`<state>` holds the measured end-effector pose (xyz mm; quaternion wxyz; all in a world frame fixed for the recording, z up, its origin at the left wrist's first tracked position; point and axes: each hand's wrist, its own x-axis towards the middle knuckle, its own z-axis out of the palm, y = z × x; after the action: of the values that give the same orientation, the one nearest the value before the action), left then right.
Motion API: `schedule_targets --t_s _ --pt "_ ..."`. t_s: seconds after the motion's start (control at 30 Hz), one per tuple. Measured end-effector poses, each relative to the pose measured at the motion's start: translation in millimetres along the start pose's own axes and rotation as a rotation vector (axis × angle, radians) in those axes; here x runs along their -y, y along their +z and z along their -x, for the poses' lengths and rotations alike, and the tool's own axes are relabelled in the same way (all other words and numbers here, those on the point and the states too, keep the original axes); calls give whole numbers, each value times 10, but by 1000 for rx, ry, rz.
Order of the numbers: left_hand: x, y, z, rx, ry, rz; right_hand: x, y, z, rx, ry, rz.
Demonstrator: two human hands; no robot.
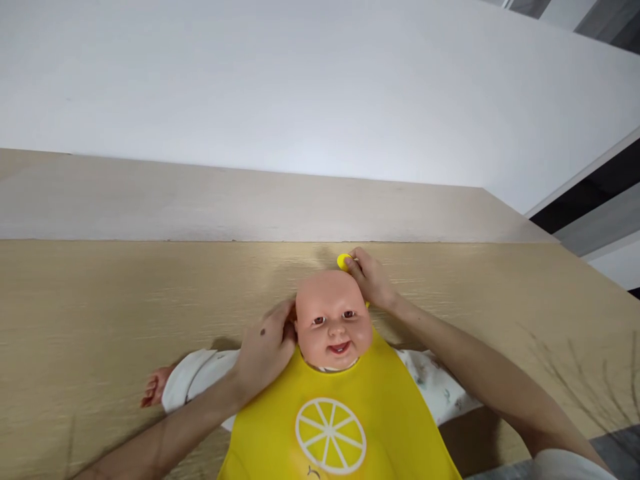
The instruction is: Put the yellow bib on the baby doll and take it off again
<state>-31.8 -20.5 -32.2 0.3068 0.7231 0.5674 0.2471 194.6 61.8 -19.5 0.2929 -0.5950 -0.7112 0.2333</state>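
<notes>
A baby doll (333, 320) lies on its back on a light wood table (110, 300), its bald vinyl head toward the far side. It wears a yellow bib (330, 427) printed with a lemon slice. My left hand (265, 353) cups the side of the doll's head near the ear. My right hand (369, 277) is above the head's other side, pinching a small rounded yellow tab (343, 262) between finger and thumb. The tab looks like the end of the bib's neck strap, though the strap mostly lies hidden behind the head.
The doll wears a white printed garment (197, 380), with one small doll hand (155, 388) out at the left. A beige raised ledge (225, 200) runs along the table's far side, with a white wall (300, 87) behind it.
</notes>
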Motion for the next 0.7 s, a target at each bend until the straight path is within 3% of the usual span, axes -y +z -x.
schedule_targets --t_s 0.7 --pt "-15 -13 -25 41 -10 -29 24 -19 0 83 36 322"
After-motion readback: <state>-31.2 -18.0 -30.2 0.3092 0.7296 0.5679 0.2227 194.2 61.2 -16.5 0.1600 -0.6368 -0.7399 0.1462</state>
